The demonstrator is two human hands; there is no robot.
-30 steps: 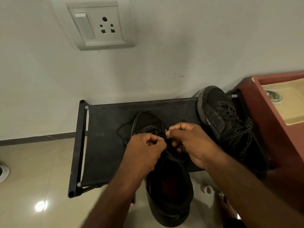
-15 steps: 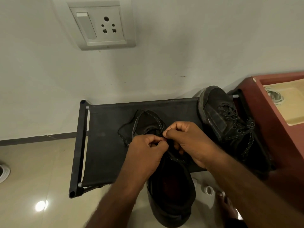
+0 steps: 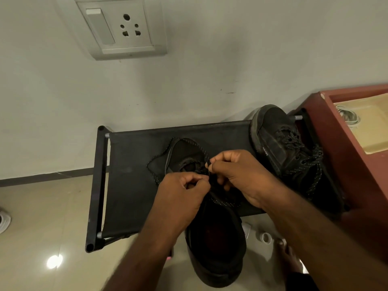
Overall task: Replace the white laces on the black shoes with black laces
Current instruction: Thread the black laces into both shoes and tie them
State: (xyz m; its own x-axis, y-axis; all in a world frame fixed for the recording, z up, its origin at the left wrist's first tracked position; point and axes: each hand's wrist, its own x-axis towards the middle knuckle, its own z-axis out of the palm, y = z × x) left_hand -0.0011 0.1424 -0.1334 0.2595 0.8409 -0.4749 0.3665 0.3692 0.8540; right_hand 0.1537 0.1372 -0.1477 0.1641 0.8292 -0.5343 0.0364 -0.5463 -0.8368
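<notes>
A black shoe (image 3: pixel 214 244) lies toe-first on the black fabric rack (image 3: pixel 130 177), its heel hanging over the front edge. A black speckled lace (image 3: pixel 156 162) loops out past its toe. My left hand (image 3: pixel 182 198) pinches the lace over the eyelets. My right hand (image 3: pixel 239 175) pinches the lace tip just above the tongue. A second black shoe (image 3: pixel 281 143) with black laces sits at the rack's right end, tilted up against the wall. The eyelets under my fingers are hidden.
A dark red cabinet (image 3: pixel 344 164) stands on the right, its beige top holding a coil of white laces (image 3: pixel 347 117). A wall socket (image 3: pixel 121 28) is above. A small white ring (image 3: pixel 266 237) lies on the tiled floor beside my bare foot (image 3: pixel 288 255).
My right hand has lifted slightly with the lace tip between its fingers. My left hand stays pinched at the eyelets. The shoes have not moved.
</notes>
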